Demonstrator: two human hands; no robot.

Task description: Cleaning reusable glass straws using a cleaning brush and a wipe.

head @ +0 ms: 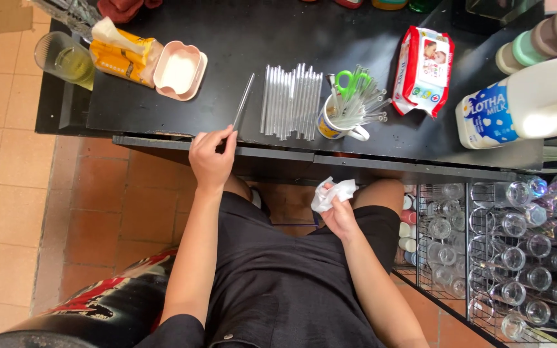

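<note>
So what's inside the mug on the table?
The mug holds a bundle of clear straws leaning right, with green-handled scissors among them. The mug's bottom and the lower ends of the straws and scissors are hidden by its wall.

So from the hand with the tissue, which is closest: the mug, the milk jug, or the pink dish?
From the right hand:
1. Mug, on the table just above it.
2. Milk jug, on the table's right end.
3. Pink dish, on the table's far left.

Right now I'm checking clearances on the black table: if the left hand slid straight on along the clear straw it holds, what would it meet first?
Probably nothing close: the left hand points along the clear straw over bare black table; the pink tray lies left of that line.
</note>
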